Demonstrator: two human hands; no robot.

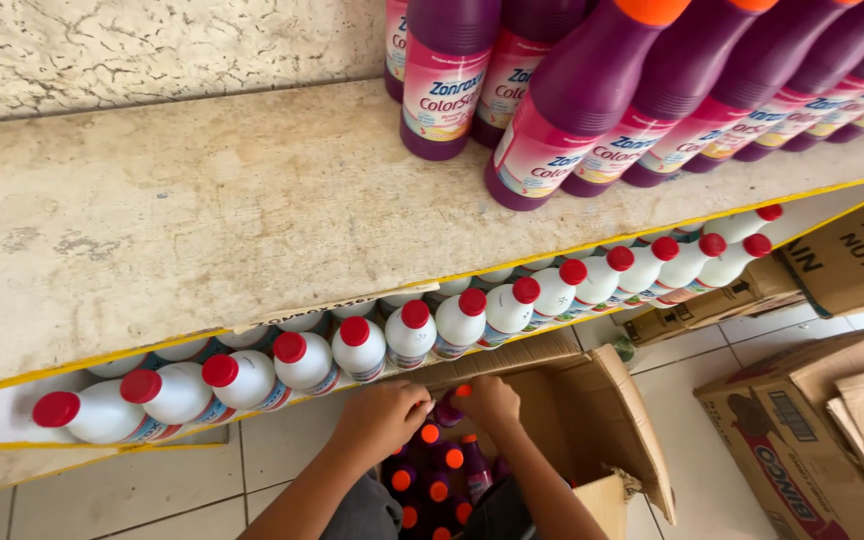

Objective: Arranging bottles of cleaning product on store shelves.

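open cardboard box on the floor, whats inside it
The box holds upright purple bottles with orange caps. Both hands, left and right, reach in, covering some; the box's bottom is hidden.

head cam | steep downward look | close over shelf (202,230) edge and open carton (592,420)

- Both hands reach into an open cardboard box (592,420) on the tiled floor, just below the lower shelf
- The left hand (384,415) is curled over the box's near-left corner, above purple bottles with orange caps (430,470) standing inside the box
- The right hand (489,400) closes on one orange cap (462,391) near the box's back wall
- Above the box, a row of white bottles with red caps (412,335) lines the lower shelf
- Higher above it, purple bottles (572,100) stand on the worn upper shelf (202,220)
- Right of the box sit more cardboard cartons (802,440)
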